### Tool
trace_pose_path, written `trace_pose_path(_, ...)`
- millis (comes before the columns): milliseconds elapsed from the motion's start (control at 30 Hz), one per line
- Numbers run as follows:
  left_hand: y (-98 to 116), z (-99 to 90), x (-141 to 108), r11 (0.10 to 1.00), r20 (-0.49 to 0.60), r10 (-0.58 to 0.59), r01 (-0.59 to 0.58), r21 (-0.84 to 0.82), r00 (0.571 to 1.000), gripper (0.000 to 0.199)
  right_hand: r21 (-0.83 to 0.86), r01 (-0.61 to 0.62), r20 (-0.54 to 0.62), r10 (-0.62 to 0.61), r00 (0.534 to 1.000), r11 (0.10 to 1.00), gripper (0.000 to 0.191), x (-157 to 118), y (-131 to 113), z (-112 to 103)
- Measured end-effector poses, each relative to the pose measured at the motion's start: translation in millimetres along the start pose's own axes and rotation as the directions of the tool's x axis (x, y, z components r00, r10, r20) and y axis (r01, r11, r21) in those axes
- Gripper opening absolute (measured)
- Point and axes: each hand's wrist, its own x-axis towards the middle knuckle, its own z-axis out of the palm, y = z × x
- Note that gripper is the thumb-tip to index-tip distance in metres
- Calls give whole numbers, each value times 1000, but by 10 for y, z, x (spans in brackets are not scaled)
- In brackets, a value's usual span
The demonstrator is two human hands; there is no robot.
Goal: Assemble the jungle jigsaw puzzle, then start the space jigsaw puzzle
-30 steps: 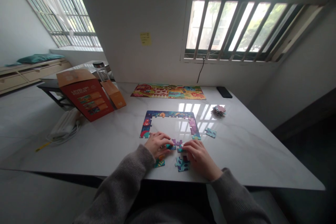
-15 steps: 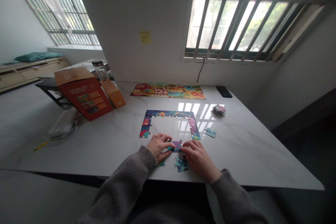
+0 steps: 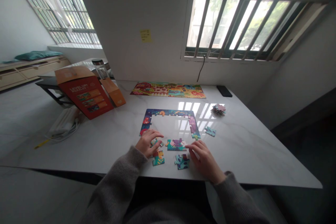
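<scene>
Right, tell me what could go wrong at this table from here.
The left hand sits against the lower-left corner of the puzzle border, so a small slip could nudge that strip out of line.
The loose pieces near the front edge of the table could perhaps get swept off by a sleeve.
The right hand is close beside the joined cluster, which might shift apart if brushed.

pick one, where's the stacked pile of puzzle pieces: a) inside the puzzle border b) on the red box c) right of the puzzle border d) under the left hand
C: the stacked pile of puzzle pieces lies on the white marble table, outside and to the right of the puzzle border.
</scene>
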Motion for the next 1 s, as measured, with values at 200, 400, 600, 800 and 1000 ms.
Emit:
trace_pose_path(200, 126, 3, -246, 989, 156, 54, -75, 130, 986, 30, -120, -10, 187, 32, 982, 993, 28, -71, -61, -37)
trace_pose_path(400, 172, 84, -330, 981, 212, 50, -88, 173, 976, 62, -134, -75, 306, 113, 945, 988, 39, -25, -139, -108)
trace_pose_path(600, 60, 6, -336, 973, 180, 5, -46, 226, 984, 74, -120, -116, 293, 147, 945, 986, 40, -2, -168, -120)
trace_pose_path(800, 70, -64, -348, 970, 183, 24, -67, 232, 983, 55, -115, -97, 278, 126, 952, 989, 39, -14, -166, -100)
trace_pose_path(1000, 62, -49, -355, 980, 207, 43, -81, 179, 977, 45, -120, -75, 284, 106, 953, 990, 37, -7, -156, -94)
